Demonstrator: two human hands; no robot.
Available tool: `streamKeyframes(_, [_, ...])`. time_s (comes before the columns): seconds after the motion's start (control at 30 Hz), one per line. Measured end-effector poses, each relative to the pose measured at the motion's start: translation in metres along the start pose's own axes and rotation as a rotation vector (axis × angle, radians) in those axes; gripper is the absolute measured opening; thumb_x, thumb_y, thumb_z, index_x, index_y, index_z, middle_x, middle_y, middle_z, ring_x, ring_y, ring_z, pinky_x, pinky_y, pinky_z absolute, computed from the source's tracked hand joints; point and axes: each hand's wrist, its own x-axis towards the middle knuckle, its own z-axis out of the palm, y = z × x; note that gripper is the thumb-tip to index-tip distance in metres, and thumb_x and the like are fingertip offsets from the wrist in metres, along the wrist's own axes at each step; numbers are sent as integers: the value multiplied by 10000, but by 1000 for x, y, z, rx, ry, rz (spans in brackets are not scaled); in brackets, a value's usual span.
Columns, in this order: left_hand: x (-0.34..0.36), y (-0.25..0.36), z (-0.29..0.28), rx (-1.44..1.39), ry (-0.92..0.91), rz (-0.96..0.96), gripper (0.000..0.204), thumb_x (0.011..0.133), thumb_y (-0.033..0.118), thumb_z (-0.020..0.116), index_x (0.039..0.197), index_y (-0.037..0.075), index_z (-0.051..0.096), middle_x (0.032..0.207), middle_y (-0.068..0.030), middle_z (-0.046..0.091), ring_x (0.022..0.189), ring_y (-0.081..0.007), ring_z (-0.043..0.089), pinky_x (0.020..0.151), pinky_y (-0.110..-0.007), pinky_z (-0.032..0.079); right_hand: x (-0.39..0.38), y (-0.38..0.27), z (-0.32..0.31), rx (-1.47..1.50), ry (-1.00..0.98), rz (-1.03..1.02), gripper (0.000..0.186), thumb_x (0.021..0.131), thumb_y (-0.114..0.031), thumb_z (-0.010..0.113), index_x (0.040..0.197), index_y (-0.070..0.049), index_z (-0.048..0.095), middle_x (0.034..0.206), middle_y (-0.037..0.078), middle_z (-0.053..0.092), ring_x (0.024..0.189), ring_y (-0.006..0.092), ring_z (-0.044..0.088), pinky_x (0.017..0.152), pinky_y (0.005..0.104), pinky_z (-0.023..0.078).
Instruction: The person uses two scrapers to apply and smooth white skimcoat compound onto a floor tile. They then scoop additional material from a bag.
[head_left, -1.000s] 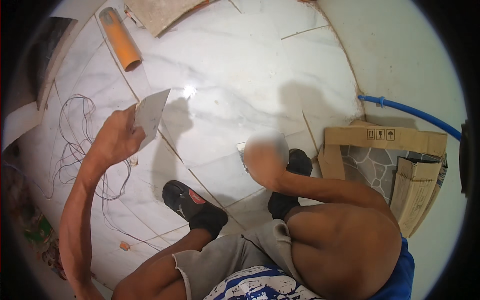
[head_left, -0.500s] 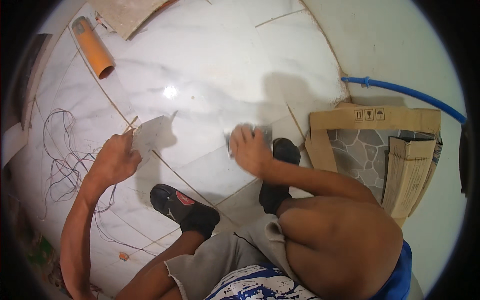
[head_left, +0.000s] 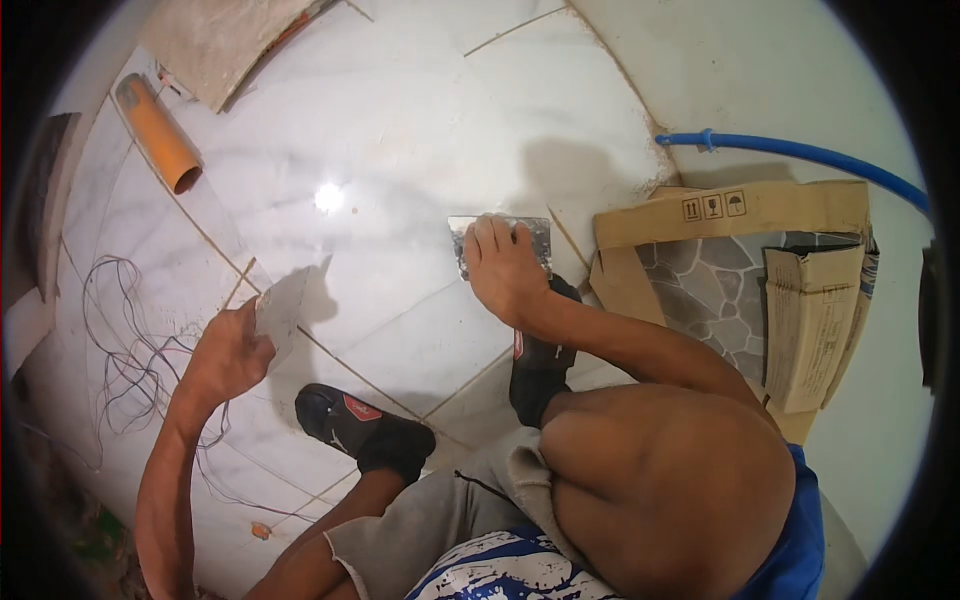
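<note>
My right hand [head_left: 508, 275] is closed over a flat rectangular metal scraper [head_left: 540, 238] with a mottled, speckled surface. The blade lies at the floor tiles just ahead of my right shoe, its straight far edge showing beyond my fingertips. In my left hand [head_left: 228, 352] is a thin pale grey flat plate [head_left: 284, 308], gripped by its near left edge between thumb and fingers. It is tilted and casts a shadow on the tiles beside it. My palm hides part of the plate, so its handle, if any, cannot be seen.
White marbled tiles [head_left: 400, 250] with brown joints cover the floor. Tangled thin wires [head_left: 130, 350] lie at left, below an orange pipe [head_left: 160, 135] and a worn board [head_left: 225, 45]. Cardboard [head_left: 740, 215] surrounds a stone-patterned tile [head_left: 700, 290] at right, near a blue hose [head_left: 800, 150].
My right hand has pushed the scraper slightly forward over the tiles, and more of the blade shows. My left hand still holds the pale plate. The whole view has shifted a little.
</note>
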Motion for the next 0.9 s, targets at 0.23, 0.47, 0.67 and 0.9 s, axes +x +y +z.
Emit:
streamKeyframes(0.23, [0, 1, 0, -52, -29, -47, 382, 728, 58, 544, 1081, -89, 561, 722, -293, 603, 686, -462, 600, 679, -474, 497, -27, -13, 6, 7, -16, -148, 427, 802, -150, 557, 1171, 65, 577, 1194, 235, 555, 1099, 335, 507, 884, 479, 398])
streamKeyframes(0.47, [11, -4, 10, 2, -22, 8, 369, 735, 74, 547, 1062, -96, 558, 716, -302, 598, 690, -464, 603, 679, -484, 495, 28, 72, 18, -27, 64, -184, 412, 815, -146, 545, 1165, 70, 573, 1105, 178, 561, 1063, 308, 513, 894, 452, 393])
streamKeyframes(0.67, [-11, -11, 2, 38, 45, 4, 365, 731, 75, 548, 1049, -104, 559, 716, -309, 595, 698, -468, 606, 685, -483, 498, -5, 59, 8, 177, 85, -262, 409, 838, -153, 539, 1212, 9, 572, 1131, 161, 547, 1095, 310, 506, 953, 505, 366])
streamKeyframes(0.9, [-12, -14, 6, 4, -11, -44, 369, 735, 87, 553, 1052, -101, 560, 726, -306, 601, 712, -467, 609, 696, -480, 500, 47, 95, 17, 32, 248, -309, 355, 831, -162, 558, 1165, -52, 610, 1075, 132, 566, 1058, 280, 512, 978, 516, 370])
